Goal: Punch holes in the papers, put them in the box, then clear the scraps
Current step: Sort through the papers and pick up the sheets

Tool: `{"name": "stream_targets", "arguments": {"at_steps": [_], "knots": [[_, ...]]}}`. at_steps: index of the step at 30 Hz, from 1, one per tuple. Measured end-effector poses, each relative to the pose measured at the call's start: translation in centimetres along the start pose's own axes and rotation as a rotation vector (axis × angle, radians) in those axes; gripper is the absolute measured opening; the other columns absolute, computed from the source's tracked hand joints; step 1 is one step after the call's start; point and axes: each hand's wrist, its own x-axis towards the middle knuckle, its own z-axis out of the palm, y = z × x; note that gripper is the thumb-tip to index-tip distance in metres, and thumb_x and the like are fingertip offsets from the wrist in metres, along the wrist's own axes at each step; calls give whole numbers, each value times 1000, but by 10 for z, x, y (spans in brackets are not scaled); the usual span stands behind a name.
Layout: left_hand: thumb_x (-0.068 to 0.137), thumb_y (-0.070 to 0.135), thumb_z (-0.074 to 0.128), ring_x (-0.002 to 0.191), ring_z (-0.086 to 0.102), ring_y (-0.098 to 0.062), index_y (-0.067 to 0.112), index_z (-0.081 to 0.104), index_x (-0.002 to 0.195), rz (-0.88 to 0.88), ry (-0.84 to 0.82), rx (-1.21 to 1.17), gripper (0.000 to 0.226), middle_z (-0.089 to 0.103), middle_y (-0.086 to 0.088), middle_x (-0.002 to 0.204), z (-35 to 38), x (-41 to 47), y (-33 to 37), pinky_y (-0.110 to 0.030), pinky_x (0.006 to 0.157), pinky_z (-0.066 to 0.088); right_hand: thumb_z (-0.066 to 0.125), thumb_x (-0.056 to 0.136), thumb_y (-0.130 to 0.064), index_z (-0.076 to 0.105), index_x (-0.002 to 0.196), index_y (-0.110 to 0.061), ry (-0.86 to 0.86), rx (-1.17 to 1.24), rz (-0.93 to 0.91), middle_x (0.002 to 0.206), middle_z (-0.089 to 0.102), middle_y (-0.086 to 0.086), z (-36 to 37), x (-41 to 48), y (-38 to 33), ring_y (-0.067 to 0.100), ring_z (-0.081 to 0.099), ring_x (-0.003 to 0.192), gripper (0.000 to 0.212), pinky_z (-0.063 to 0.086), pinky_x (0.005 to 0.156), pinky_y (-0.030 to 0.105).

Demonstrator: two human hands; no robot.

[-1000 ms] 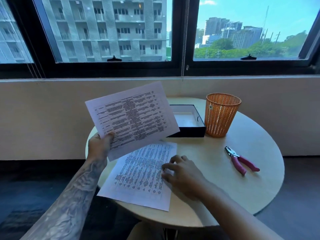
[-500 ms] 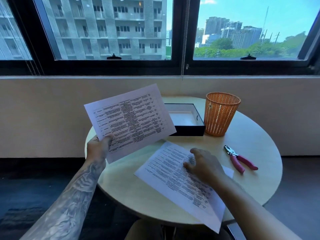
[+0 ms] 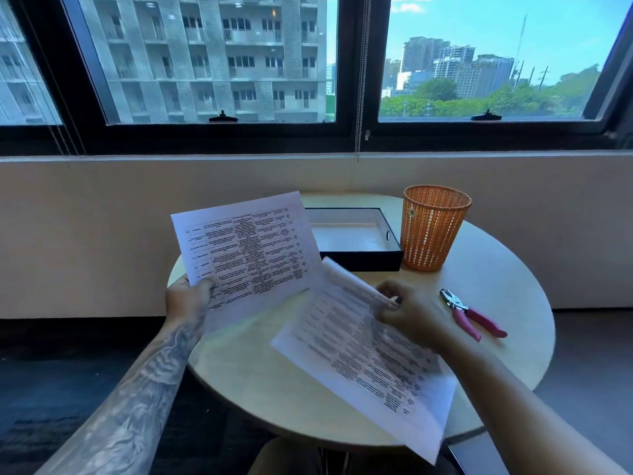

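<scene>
Pale wooden table, with papers being gathered and, as far as I can judge, none punched yet.
One sheet is raised over the table's left side, the left hand gripping its lower corner. A second sheet slants off the near edge, its far edge pinched up by the right hand. Behind them sits the open black box, with an orange basket beside it. The next move likely calls for freeing a hand to take the pink-handled punch lying at right.

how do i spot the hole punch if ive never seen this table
On the round pale wooden table below the window, look right, in front of the orange mesh basket. The plier-shaped metal hole punch lies flat, right of the right hand pinching a printed sheet. Its pink handles set it apart.
</scene>
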Motion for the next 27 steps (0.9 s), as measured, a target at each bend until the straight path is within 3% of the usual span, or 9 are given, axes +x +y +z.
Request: {"name": "stream_targets", "arguments": {"at_steps": [3, 7, 11, 14, 17, 19, 21, 24, 27], "knots": [[82, 5, 70, 71, 54, -24, 10, 70, 86, 5, -66, 96, 6, 65, -11, 82, 7, -5, 12, -38, 65, 43, 72, 89, -18, 60, 115, -32, 51, 187, -141, 95, 69, -5, -13, -1, -12, 11, 71, 81, 32, 61, 68, 30], [84, 7, 66, 70, 65, -26, 13, 70, 81, 100, -258, 209, 9, 73, -7, 81, 23, -29, 36, -39, 67, 54, 71, 91, -23, 57, 128, -26, 187, 118, -259, 107, 64, -7, -23, 5, -31, 6, 67, 90, 40, 55, 68, 18], [89, 6, 56, 67, 71, -14, 15, 73, 86, 219, -485, 257, 19, 77, 4, 77, 35, -49, 58, -24, 57, 55, 69, 92, -24, 65, 100, -20, 334, 37, -397, 99, 65, -7, -28, 10, -46, 7, 60, 89, 10, 48, 76, 23], [91, 11, 58, 72, 69, -17, 8, 74, 89, 243, -557, 301, 15, 77, -4, 84, 42, -50, 69, -33, 65, 58, 70, 91, -26, 61, 90, -23, 421, -28, -422, 124, 62, -2, -28, 14, -46, 12, 50, 116, 9, 42, 90, 33], [91, 23, 63, 77, 68, -22, 3, 74, 93, 245, -628, 318, 23, 76, -16, 94, 47, -52, 76, -44, 76, 58, 63, 96, -27, 53, 92, -27, 360, 52, -361, 100, 69, 2, -29, 13, -48, 22, 67, 84, 11, 59, 67, 49], [90, 28, 64, 77, 66, -21, 2, 73, 90, 250, -637, 323, 28, 75, -12, 91, 49, -53, 79, -40, 73, 54, 59, 99, -25, 49, 98, -28, 320, 156, -342, 87, 68, 1, -30, 13, -48, 21, 69, 68, 11, 59, 54, 48], [82, 45, 65, 82, 66, -21, 9, 72, 91, 263, -614, 269, 38, 74, -6, 92, 49, -51, 78, -35, 75, 51, 59, 99, -21, 51, 115, -27, 338, 275, -310, 90, 71, 0, -31, 13, -45, 15, 72, 70, 18, 61, 54, 39], [76, 63, 66, 99, 63, -5, 23, 61, 121, 310, -398, 129, 61, 66, 7, 118, 48, -50, 68, -17, 80, 46, 62, 97, -19, 66, 114, -18, 452, 373, -264, 91, 74, 0, -34, 17, -39, 15, 73, 78, 17, 61, 65, 44], [72, 62, 72, 122, 51, -10, 23, 40, 143, 207, -297, 18, 87, 48, 6, 142, 51, -53, 52, -29, 100, 40, 62, 98, -24, 70, 104, -13, 493, 606, -207, 93, 75, 9, -35, 17, -37, 30, 73, 83, 15, 61, 74, 56]]}}
